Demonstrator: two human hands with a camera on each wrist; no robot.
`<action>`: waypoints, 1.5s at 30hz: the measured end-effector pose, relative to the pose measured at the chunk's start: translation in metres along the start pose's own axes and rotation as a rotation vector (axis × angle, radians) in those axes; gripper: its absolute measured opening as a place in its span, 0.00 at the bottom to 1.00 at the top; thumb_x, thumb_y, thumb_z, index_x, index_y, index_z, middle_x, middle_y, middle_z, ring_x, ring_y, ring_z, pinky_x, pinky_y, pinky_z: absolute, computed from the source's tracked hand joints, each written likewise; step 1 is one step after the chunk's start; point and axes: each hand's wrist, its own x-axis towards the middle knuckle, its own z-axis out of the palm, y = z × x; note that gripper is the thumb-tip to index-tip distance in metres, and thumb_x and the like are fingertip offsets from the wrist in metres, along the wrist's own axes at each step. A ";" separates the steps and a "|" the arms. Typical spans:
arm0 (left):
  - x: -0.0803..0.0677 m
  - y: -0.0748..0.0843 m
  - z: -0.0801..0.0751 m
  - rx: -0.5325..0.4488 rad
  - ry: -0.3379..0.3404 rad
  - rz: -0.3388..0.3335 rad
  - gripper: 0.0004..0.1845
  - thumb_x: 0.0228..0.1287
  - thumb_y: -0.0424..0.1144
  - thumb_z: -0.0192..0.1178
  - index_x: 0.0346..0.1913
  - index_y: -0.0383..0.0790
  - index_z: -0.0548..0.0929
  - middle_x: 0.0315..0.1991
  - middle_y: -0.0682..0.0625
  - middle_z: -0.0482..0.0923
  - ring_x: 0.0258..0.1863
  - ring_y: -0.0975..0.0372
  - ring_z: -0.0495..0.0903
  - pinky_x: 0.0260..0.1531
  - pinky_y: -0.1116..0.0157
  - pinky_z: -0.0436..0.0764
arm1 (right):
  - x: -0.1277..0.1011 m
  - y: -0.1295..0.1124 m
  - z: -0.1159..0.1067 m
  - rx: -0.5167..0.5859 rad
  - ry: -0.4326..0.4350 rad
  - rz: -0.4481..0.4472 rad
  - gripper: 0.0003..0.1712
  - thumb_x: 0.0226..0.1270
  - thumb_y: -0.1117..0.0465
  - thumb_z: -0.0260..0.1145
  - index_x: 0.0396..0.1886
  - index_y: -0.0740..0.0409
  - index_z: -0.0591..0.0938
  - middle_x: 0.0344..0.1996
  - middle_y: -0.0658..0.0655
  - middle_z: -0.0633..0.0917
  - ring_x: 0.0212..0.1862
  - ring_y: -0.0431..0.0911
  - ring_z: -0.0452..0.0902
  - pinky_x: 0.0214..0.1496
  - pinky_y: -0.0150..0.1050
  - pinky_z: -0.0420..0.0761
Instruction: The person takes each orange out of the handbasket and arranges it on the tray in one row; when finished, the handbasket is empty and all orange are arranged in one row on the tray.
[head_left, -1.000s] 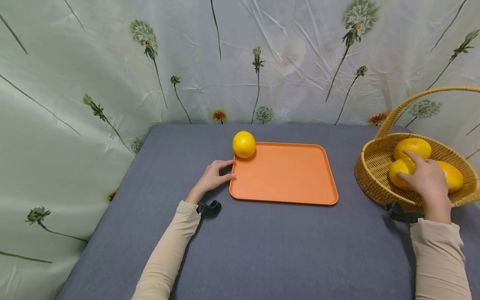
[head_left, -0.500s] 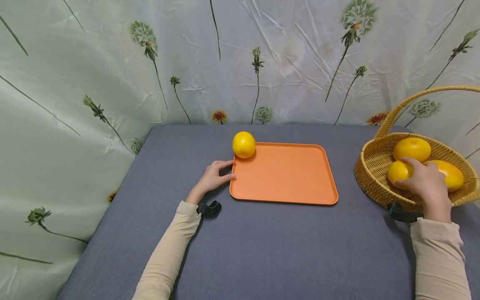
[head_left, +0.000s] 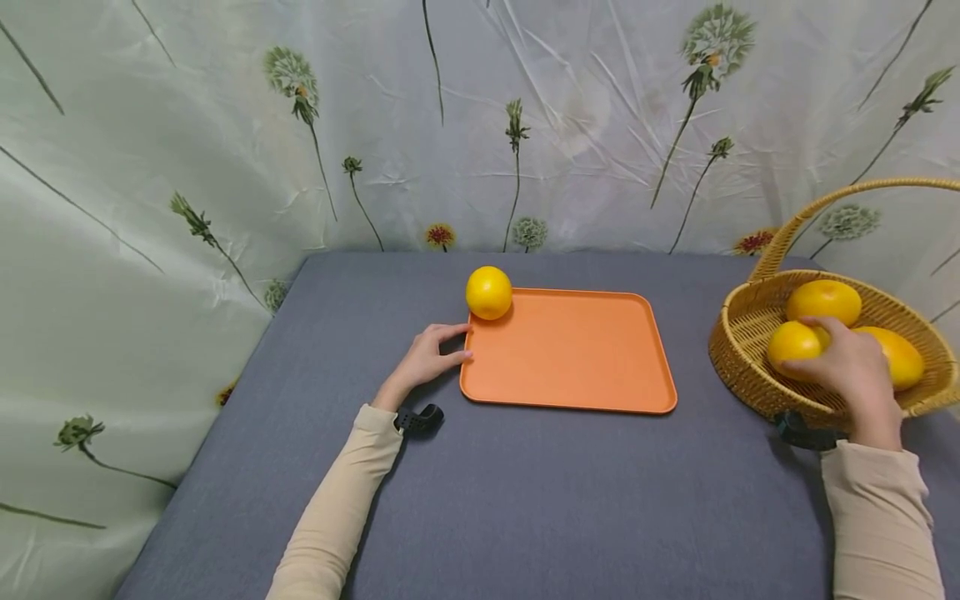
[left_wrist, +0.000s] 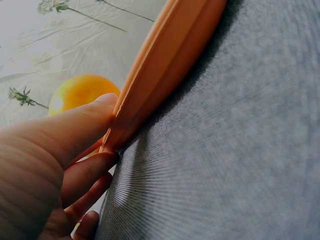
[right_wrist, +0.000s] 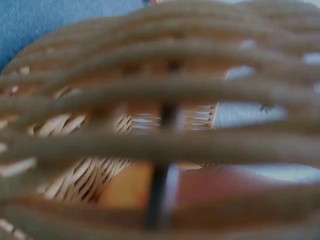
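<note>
In the head view, my right hand reaches into the wicker basket and grips an orange between thumb and fingers. Another orange lies behind it, and a longer yellow-orange fruit sits to the right, partly covered by the hand. My left hand touches the left rim of the orange tray with thumb and fingertips spread apart. Close up in the left wrist view, the thumb meets the tray's rim. One orange rests at the tray's back left corner.
The basket's tall handle arches above its far side. A grey cloth covers the table, and a flower-printed curtain hangs behind it. Blurred basket weave fills most of the right wrist view.
The right hand's fingers have closed round the front orange and shifted it slightly left inside the basket. The left hand and tray have stayed put.
</note>
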 end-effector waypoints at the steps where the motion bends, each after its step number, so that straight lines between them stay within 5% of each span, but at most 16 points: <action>1: 0.000 0.000 0.000 0.002 0.000 0.002 0.29 0.59 0.45 0.64 0.64 0.43 0.73 0.61 0.43 0.74 0.61 0.50 0.68 0.64 0.48 0.64 | 0.000 -0.001 0.000 0.010 0.005 -0.013 0.40 0.53 0.55 0.69 0.60 0.72 0.65 0.47 0.82 0.68 0.44 0.73 0.61 0.43 0.61 0.60; 45: 0.001 -0.001 0.002 -0.001 0.017 0.022 0.29 0.58 0.45 0.65 0.63 0.43 0.74 0.60 0.43 0.75 0.60 0.49 0.69 0.63 0.49 0.65 | 0.000 -0.033 -0.003 0.160 0.182 -0.035 0.41 0.53 0.57 0.70 0.65 0.66 0.65 0.54 0.81 0.67 0.56 0.75 0.56 0.51 0.66 0.55</action>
